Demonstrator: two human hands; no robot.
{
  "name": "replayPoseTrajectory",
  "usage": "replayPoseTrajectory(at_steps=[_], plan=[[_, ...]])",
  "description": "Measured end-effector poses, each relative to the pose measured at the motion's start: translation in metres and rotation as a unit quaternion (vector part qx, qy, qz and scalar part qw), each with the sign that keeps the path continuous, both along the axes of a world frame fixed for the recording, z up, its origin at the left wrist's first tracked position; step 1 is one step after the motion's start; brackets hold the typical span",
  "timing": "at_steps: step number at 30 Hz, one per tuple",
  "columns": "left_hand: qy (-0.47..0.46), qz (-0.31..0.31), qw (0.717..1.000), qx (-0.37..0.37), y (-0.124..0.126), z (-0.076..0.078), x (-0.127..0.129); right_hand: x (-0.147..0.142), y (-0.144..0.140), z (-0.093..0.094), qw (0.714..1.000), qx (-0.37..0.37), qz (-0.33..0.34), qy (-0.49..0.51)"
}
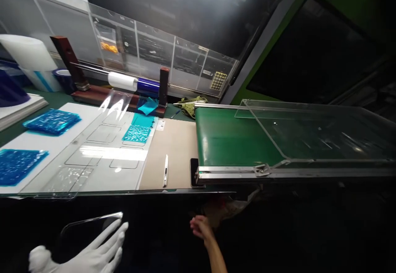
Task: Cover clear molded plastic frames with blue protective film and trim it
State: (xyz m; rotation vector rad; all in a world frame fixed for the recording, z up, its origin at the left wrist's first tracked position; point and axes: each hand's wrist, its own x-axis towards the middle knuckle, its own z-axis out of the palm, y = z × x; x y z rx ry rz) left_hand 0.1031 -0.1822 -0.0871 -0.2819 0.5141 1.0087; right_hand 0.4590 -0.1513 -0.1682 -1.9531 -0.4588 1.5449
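My left hand (93, 250), in a white glove, is at the lower left below the table edge. It holds a thin clear panel (83, 236) with a rounded corner between its thumb and fingers. My right hand (200, 227) is bare and hangs in front of the table, its fingers loosely apart with nothing in them. Above it on a beige board (154, 157) lies a white utility knife (166, 170). Left of the board, a clear sheet with outlined rectangles (103, 157) bears a teal textured film piece (136, 134) and a clear textured piece (69, 179).
Blue film-covered stacks (52, 121) lie at the left. Behind stands a wooden roller stand (119, 104) with a white roll (123, 81) and a blue roll (147, 85). A green conveyor belt (229, 137), partly under a clear cover (324, 132), runs right.
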Motion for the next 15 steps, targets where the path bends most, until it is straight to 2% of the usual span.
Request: replayPoseTrajectory(at_steps=[2,3,4,6,8,10,12,13,15], plan=[[-0.016,-0.005,1.000,0.016,0.003,0.027,0.002,-0.030,-0.010,0.025,0.996,0.026,0.087,0.022],[-0.016,0.004,0.999,0.027,0.006,0.040,0.004,-0.043,-0.012,0.042,0.989,0.053,0.134,0.024],[-0.020,-0.016,0.999,0.030,0.009,0.051,0.006,-0.056,-0.012,0.061,0.979,0.092,0.180,0.021],[-0.030,-0.019,0.998,0.050,0.018,0.067,0.007,-0.080,-0.004,0.102,0.913,0.245,0.314,-0.088],[-0.036,-0.036,0.995,0.084,0.027,0.074,0.005,-0.106,0.011,0.138,0.826,0.356,0.400,-0.176],[-0.037,-0.048,0.992,0.113,0.034,0.076,-0.002,-0.135,0.028,0.165,0.734,0.453,0.443,-0.243],[-0.037,-0.049,0.989,0.136,0.040,0.077,-0.010,-0.166,0.043,0.180,0.656,0.513,0.475,-0.284],[-0.039,-0.047,0.987,0.147,0.044,0.077,-0.015,-0.181,0.049,0.184,0.626,0.526,0.494,-0.295],[-0.048,-0.044,0.983,0.173,0.051,0.079,-0.025,-0.208,0.061,0.187,0.587,0.529,0.533,-0.303]])
